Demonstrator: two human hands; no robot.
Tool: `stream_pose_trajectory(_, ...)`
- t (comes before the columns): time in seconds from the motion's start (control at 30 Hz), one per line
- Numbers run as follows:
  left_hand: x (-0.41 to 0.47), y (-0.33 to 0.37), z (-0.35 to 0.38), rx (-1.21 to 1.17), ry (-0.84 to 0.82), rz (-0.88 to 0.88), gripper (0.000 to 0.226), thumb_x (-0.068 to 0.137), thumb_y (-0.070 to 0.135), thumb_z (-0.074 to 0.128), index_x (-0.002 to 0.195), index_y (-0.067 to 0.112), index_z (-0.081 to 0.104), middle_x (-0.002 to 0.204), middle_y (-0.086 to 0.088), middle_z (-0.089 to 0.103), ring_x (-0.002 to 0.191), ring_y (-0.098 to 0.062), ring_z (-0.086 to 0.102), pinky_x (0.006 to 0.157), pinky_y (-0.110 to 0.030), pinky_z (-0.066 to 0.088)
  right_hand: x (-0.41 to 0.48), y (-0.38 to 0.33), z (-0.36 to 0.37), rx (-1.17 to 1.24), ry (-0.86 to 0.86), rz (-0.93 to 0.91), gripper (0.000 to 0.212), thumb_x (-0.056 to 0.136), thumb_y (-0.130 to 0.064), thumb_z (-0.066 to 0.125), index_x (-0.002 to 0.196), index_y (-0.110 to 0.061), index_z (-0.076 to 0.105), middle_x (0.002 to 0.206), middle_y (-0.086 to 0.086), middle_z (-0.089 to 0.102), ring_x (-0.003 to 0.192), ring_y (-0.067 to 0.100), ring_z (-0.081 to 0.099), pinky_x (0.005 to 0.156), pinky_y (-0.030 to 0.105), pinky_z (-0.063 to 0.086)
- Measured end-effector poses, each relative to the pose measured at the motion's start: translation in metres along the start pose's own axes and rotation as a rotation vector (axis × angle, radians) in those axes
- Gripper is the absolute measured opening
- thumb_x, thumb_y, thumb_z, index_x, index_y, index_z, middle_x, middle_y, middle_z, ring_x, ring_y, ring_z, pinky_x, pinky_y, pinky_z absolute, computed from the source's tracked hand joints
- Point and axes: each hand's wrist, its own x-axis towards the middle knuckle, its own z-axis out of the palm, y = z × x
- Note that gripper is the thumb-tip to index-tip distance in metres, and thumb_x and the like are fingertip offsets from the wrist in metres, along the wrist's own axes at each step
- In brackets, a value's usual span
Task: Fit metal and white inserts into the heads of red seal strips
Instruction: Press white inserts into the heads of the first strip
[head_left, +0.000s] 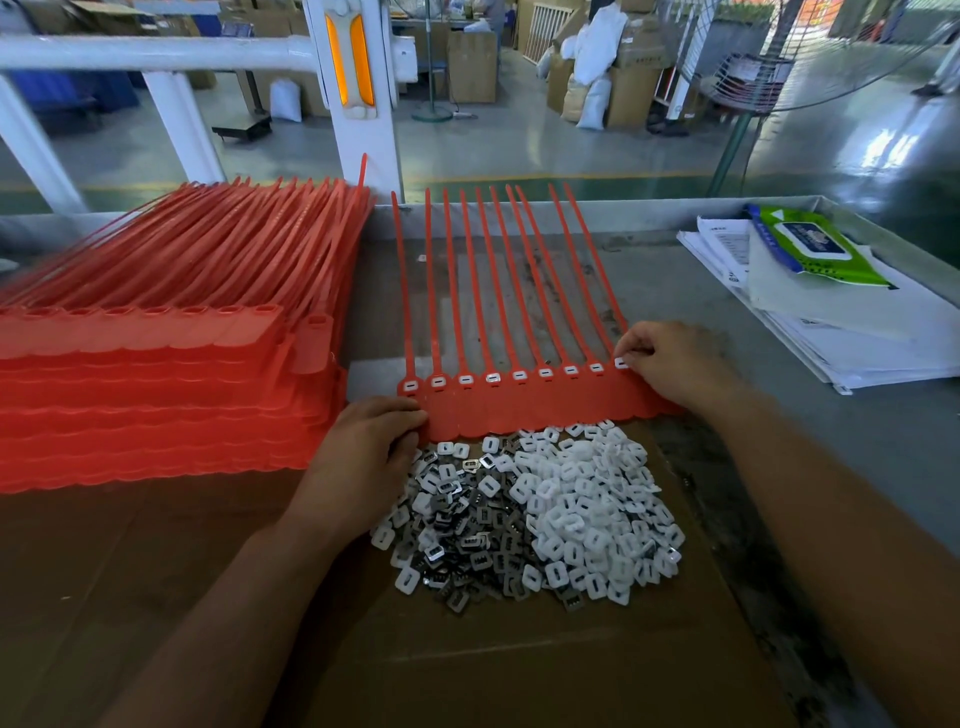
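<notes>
A joined row of red seal strips (519, 405) lies flat in front of me, tails pointing away. Several of its heads hold white inserts (519, 375). My left hand (363, 447) grips the row's left lower edge between thumb and fingers. My right hand (675, 358) is at the row's right end, its fingertips pinching a white insert (621, 362) on the rightmost head. Just below the row lies a loose heap of metal inserts (467, 535) on the left and white inserts (587, 509) on the right.
A tall stack of red seal strip rows (156, 374) fills the left. Brown cardboard (493, 665) covers the near table. Papers (852, 332) and a green wipes pack (810, 244) lie at the right. A white post (358, 93) stands behind.
</notes>
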Motion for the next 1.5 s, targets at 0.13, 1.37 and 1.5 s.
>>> stream_pose_trajectory(0.13,0.0,0.0,0.001,-0.002,0.006,0.002,0.029,0.089,0.006,0.055,0.115,0.01,0.064,0.122,-0.001,0.058,0.117,-0.012,0.043,0.094,-0.015,0.023,0.002,0.002,0.001,0.06,0.038,0.018,0.013,0.082,-0.013,0.067,0.094,-0.014,0.072,0.103,0.004,0.069,0.082,0.005,0.05,0.073,0.019,0.035)
stream_pose_trajectory(1.37,0.0,0.0,0.0,-0.007,-0.011,-0.01,0.029,0.089,0.006,0.055,0.116,0.01,0.064,0.123,-0.001,0.057,0.118,-0.015,0.044,0.097,-0.019,0.026,-0.027,-0.01,-0.016,0.161,-0.048,-0.058,0.014,0.082,-0.019,0.068,0.095,-0.024,0.066,0.084,-0.013,0.058,0.081,0.004,0.054,0.064,0.016,0.038)
stream_pose_trajectory(1.5,0.0,0.0,0.0,0.0,-0.016,-0.007,0.029,0.089,0.006,0.055,0.115,0.01,0.064,0.123,-0.001,0.058,0.117,-0.016,0.045,0.097,-0.021,0.027,-0.05,-0.025,-0.023,0.118,-0.347,-0.201,0.02,0.079,-0.022,0.071,0.078,-0.039,0.06,0.083,-0.022,0.061,0.077,-0.007,0.058,0.064,0.009,0.039)
